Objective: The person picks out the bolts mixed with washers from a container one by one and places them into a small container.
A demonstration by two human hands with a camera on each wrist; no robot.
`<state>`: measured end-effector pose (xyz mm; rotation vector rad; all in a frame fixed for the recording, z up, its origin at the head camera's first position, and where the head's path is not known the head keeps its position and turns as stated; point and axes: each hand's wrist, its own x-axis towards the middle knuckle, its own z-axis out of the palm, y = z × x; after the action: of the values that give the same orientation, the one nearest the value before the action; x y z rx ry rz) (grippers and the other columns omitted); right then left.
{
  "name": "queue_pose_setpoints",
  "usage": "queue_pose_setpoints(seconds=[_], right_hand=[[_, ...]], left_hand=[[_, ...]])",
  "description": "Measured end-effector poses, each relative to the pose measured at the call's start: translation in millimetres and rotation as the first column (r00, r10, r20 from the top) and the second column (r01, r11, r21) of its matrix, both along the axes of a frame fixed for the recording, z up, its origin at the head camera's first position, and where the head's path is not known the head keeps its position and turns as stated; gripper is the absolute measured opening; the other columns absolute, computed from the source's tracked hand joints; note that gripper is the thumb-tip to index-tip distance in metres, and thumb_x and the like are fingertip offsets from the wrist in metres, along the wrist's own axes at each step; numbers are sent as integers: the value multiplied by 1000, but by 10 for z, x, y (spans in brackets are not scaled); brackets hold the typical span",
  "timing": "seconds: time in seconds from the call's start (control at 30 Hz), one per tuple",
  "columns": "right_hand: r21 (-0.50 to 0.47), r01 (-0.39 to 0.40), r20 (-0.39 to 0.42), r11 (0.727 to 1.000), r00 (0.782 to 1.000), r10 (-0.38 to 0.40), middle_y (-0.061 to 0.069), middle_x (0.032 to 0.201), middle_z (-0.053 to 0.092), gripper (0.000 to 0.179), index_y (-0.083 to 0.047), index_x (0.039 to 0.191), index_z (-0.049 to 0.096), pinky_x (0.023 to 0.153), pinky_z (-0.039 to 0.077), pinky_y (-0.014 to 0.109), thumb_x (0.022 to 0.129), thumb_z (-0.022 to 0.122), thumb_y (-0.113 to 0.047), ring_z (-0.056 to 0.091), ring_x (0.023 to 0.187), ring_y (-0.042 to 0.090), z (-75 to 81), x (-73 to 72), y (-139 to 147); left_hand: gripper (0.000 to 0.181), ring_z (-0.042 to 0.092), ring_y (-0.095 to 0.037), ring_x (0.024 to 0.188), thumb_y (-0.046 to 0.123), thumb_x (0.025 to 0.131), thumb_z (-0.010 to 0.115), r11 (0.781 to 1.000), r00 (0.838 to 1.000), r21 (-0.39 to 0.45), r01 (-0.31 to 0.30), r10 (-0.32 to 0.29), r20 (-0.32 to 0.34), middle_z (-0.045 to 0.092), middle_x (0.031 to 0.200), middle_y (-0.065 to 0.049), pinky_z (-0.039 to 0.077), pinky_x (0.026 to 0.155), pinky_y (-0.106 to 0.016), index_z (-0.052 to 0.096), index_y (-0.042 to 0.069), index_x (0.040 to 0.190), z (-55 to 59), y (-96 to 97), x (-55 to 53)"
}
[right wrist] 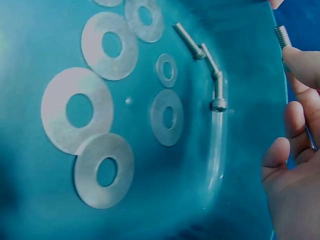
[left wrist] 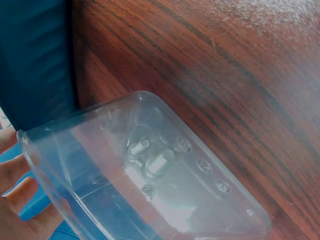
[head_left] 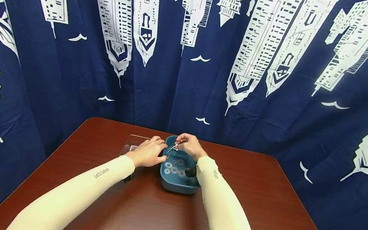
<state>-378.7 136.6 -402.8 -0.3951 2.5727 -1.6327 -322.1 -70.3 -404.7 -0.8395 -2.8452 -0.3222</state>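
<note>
My right hand (head_left: 190, 145) is over the far end of a blue bin (head_left: 179, 189), pinching a threaded metal bolt (right wrist: 282, 37) between thumb and fingertips. Inside the bin lie several flat metal washers (right wrist: 77, 137) and a few socket-head bolts (right wrist: 218, 92) along the wall. The left hand (head_left: 148, 153) is spread palm down between the bin's left rim and a clear plastic container (left wrist: 145, 100), its fingers loosely bent at the container's edge. Two short silvery cylindrical pieces (left wrist: 161, 162) show in that container.
Both things stand on a brown wooden table (head_left: 130, 214), near its far edge. Just beyond hangs a dark blue curtain (head_left: 167, 76) with white building prints. A small black object (head_left: 190, 172) shows by the right wrist, overlapping the bin's right side.
</note>
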Motion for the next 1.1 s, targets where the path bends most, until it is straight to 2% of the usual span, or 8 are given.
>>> queue_pose_setpoints(seconds=[0.13, 0.23, 0.33, 0.43, 0.7, 0.93, 1.1], right_hand=[[-3, -3, -21, 1000, 1000, 3, 14, 95, 73, 22, 1, 100, 67, 94, 53, 52, 81, 71, 10, 66, 86, 20, 51, 15, -33], [-3, -6, -31, 1000, 999, 6, 13, 95, 73, 22, 0, 101, 67, 90, 54, 45, 81, 73, 8, 64, 86, 17, 105, 26, -59], [5, -15, -38, 1000, 999, 15, 17, 100, 73, 21, 0, 101, 67, 86, 54, 34, 82, 72, 7, 64, 86, 16, 154, 36, -83], [4, -22, -45, 1000, 999, 22, 20, 102, 72, 21, -1, 101, 67, 83, 52, 29, 82, 72, 7, 63, 87, 17, 195, 47, -108], [-2, -45, -67, 999, 997, 44, 14, 95, 72, 22, 1, 100, 67, 81, 50, 28, 81, 72, 8, 62, 83, 14, 259, 42, -197], [-13, -72, -75, 997, 995, 71, 19, 97, 72, 21, 2, 99, 67, 79, 52, 26, 80, 70, 11, 63, 79, 12, 311, 35, -272], [-5, -86, -72, 996, 994, 85, 18, 97, 72, 21, 2, 100, 67, 79, 53, 25, 81, 70, 11, 63, 79, 12, 331, 36, -320]], left_hand=[[52, 42, -30, 137, 42, 94, 63, 1000, 1000, 8, 7, -7, 1, 59, 139, -11, 42, 109, -53, 65, 7, 132, 2, -25, 14], [52, 41, -30, 138, 43, 95, 62, 1000, 1000, 10, 10, -10, -6, 58, 140, -11, 41, 110, -53, 65, 7, 132, 18, -49, 20], [52, 41, -30, 139, 44, 95, 62, 1000, 1000, 9, 7, -7, -5, 57, 142, -11, 41, 111, -53, 65, 8, 132, 38, -79, 28], [52, 39, -31, 141, 44, 95, 63, 1000, 1000, 15, -5, 5, 2, 55, 145, -12, 39, 112, -54, 64, 9, 133, 54, -114, 42], [51, 37, -33, 144, 41, 94, 65, 999, 1000, 30, -21, 21, -4, 52, 149, -13, 39, 111, -57, 63, 10, 134, 95, -234, 91], [50, 40, -33, 140, 39, 94, 64, 999, 999, 36, -30, 31, -41, 53, 145, -14, 43, 106, -57, 65, 7, 132, 133, -387, 127], [50, 39, -33, 141, 38, 94, 63, 998, 998, 54, -46, 47, -33, 54, 145, -15, 42, 106, -57, 65, 7, 132, 129, -490, 148]])
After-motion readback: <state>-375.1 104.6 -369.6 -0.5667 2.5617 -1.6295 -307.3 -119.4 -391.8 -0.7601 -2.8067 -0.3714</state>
